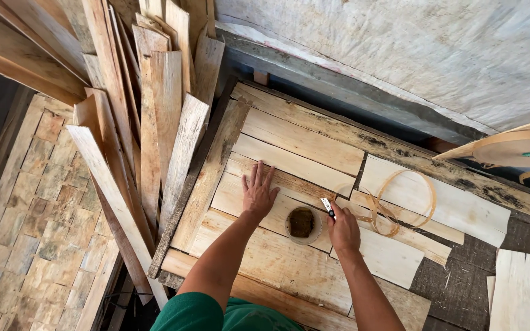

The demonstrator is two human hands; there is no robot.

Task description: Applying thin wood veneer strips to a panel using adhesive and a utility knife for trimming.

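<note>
Pressing flat on the wooden boards (289,144), the left hand (259,193) lies open with fingers spread, while the right hand (343,230) grips a small cutter (327,207); a round cup (302,224) sits between both hands, just beside the right.

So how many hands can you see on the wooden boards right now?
2. The left hand lies flat, fingers spread, on the pale boards. The right hand holds a small cutter beside a round container. No other person's hands appear.
</note>
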